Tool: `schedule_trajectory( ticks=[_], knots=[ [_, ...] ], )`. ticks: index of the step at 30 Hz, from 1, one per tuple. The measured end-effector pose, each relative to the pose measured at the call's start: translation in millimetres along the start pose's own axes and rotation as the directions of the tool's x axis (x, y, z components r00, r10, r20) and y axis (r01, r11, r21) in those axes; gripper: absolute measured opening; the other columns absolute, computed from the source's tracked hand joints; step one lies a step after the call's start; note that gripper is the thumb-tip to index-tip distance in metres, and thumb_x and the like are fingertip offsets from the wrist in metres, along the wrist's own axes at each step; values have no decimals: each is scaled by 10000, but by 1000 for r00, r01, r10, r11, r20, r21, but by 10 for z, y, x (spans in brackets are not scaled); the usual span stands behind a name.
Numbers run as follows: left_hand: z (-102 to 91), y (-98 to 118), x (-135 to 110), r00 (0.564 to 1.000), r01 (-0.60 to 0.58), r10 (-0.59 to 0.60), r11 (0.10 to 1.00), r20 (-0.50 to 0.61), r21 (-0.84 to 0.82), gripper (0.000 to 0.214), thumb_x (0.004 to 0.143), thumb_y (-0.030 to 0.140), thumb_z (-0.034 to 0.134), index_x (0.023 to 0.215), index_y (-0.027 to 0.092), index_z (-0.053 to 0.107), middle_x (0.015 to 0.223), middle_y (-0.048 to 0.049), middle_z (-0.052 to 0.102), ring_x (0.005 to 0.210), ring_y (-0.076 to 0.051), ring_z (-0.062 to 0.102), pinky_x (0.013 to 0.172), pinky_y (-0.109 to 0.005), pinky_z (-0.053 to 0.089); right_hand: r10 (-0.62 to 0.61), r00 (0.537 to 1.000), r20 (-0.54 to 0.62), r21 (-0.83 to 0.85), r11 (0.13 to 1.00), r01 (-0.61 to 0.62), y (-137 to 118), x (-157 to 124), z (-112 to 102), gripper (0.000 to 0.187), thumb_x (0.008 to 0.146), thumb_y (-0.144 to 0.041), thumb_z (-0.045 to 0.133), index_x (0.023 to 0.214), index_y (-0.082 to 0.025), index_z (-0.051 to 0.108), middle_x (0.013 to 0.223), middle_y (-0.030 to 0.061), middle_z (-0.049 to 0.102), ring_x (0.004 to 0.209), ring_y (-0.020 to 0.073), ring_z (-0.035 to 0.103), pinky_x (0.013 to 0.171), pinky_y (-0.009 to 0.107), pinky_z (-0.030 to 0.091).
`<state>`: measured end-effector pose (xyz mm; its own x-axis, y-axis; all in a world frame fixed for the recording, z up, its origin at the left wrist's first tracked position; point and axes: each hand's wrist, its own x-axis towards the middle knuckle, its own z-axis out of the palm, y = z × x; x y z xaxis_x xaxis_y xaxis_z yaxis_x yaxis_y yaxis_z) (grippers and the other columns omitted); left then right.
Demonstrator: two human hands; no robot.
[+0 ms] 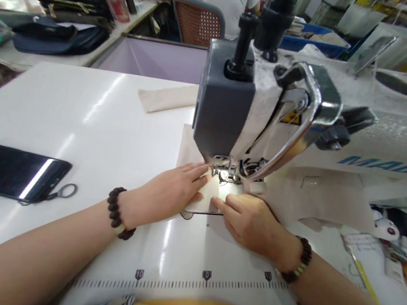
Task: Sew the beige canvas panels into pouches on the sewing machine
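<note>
Cream cloth (206, 192): plain, unprinted, matte weave. It lay flat on the white desk (77, 117), right of the middle and closer to the near edge than the far edge. The leading part sat under the presser foot (228, 174). The near-left corner was squared off and rested over a metal plate. One flap ran back toward the far edge, behind the machine head. The bigger part spread rightward under the machine arm toward the right edge, mildly rumpled. Left hand (172, 191) lay flat on the cloth's left part, fingers stretched toward the foot. Right hand (250, 222) pressed on it just beside, fingertips bent. Both were touching the cloth.
</note>
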<state>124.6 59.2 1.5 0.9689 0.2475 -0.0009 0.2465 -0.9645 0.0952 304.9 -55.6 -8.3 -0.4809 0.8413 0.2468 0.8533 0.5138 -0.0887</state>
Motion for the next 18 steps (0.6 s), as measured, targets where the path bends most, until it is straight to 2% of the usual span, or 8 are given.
schedule_trajectory(
  ticks=[8,18],
  knots=[
    [-31,-63,15,998,-52,50,997,-37,-61,198,899,194,474,1065,102,528,1169,-144,526,1208,-272,442,985,-416,418,-4,1000,-20,-10,1000,4,-20,-5,59,265,899,-125,360,973,-113,614,654,23,524,580,161,438,541,302,302],
    [-25,-74,5,995,-67,63,997,-83,-40,174,890,186,490,1030,99,546,1166,-146,534,1180,-264,468,998,-412,415,14,1000,24,10,1000,-15,-29,15,50,260,893,-114,361,991,-102,602,663,27,528,586,152,448,540,302,308]
  ],
)
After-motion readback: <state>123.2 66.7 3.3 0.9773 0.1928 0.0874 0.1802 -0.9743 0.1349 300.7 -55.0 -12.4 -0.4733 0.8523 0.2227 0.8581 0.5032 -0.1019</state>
